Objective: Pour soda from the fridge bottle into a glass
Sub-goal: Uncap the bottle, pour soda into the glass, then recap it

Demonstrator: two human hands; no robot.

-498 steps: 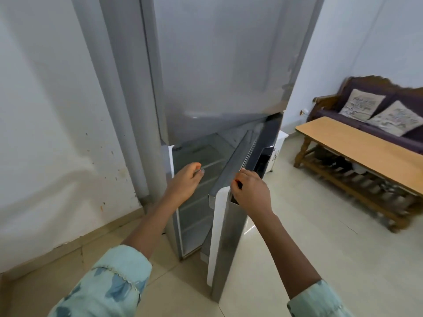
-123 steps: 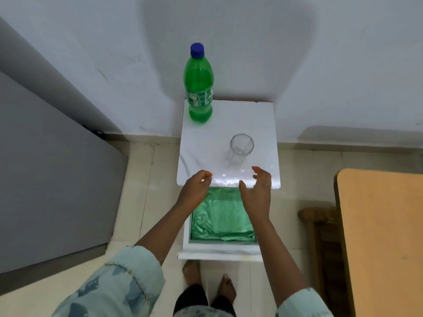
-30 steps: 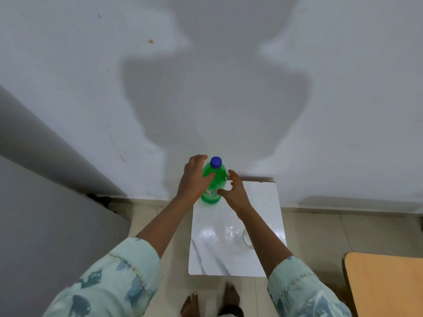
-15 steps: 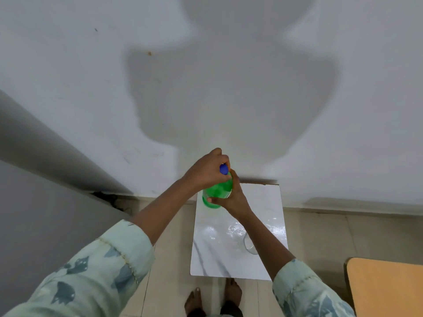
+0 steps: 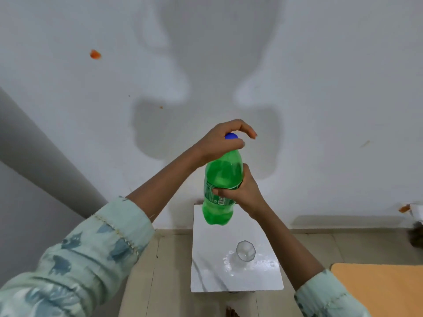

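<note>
**Both hands on the green bottle, cap still on, glass waiting on the table below**

At the far left a grey fridge side slants up against the white wall, which carries a small orange mark. A pale blue patterned sleeve covers the left forearm, which reaches up and to the right.

The left hand sits on top of the bottle, its fingers curled down around the blue cap; only the top of the cap shows between them, and one finger arches free above it.

The green soda bottle is held in the air, close to upright with its base tipped slightly forward, above the far edge of the small white marble-topped table. Green liquid fills most of it.

The right hand wraps around the bottle's middle at the label, thumb on the near side and fingers closed tight across the front.

Lower and to the right, the clear glass stands upright and empty on the table top, well apart from the bottle. Light sparkles on the marble around its foot.

At the lower right corner lies the edge of an orange-brown wooden table, beside the right sleeve.
</note>
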